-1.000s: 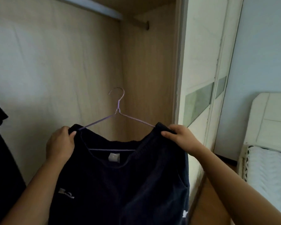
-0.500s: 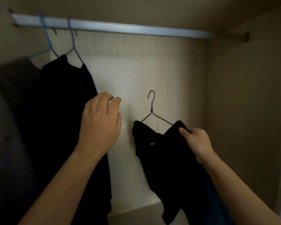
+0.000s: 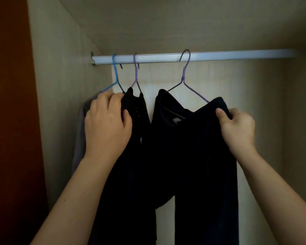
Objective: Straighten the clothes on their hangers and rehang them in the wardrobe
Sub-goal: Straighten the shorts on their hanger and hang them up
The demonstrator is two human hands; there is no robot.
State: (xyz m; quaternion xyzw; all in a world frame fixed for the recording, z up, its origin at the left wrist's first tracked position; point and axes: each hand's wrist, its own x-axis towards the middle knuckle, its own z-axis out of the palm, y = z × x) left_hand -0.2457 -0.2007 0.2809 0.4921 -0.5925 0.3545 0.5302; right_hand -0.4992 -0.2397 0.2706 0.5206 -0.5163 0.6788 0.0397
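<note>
The wardrobe (image 3: pixel 64 103) holds one rail (image 3: pixel 237 56) running from its left wall to its right, just under the top panel. Three wire hangers are at the rail, and three garments hang from them.

A blue hanger (image 3: pixel 115 73) sits at the rail's left end and carries a grey garment (image 3: pixel 80 129), which lies against the left wall and is mostly hidden. Just beside it, a purple middle hanger (image 3: pixel 135 73) carries a black garment (image 3: pixel 138 156). Farther along, near the rail's middle, a purple right hanger (image 3: pixel 184 75) has its hook looped over the rail's top edge. Whether it bears weight there cannot be told. On it hangs a dark top (image 3: pixel 193 156), its left side touching the black garment.

The left hand (image 3: pixel 106 126) grips the black garment's left shoulder: the fingers curl over the top behind the cloth and the thumb presses on its front. The rest of that garment hangs below and to the right of the grip.

The right hand (image 3: pixel 238 131) pinches the dark top's right shoulder, thumb on the front and fingers behind. The hanger's arm runs up and left from that grip to the hook, and the top's body hangs below and to the left.

A reddish panel (image 3: pixel 11 121) stands outside the wardrobe's left wall.
</note>
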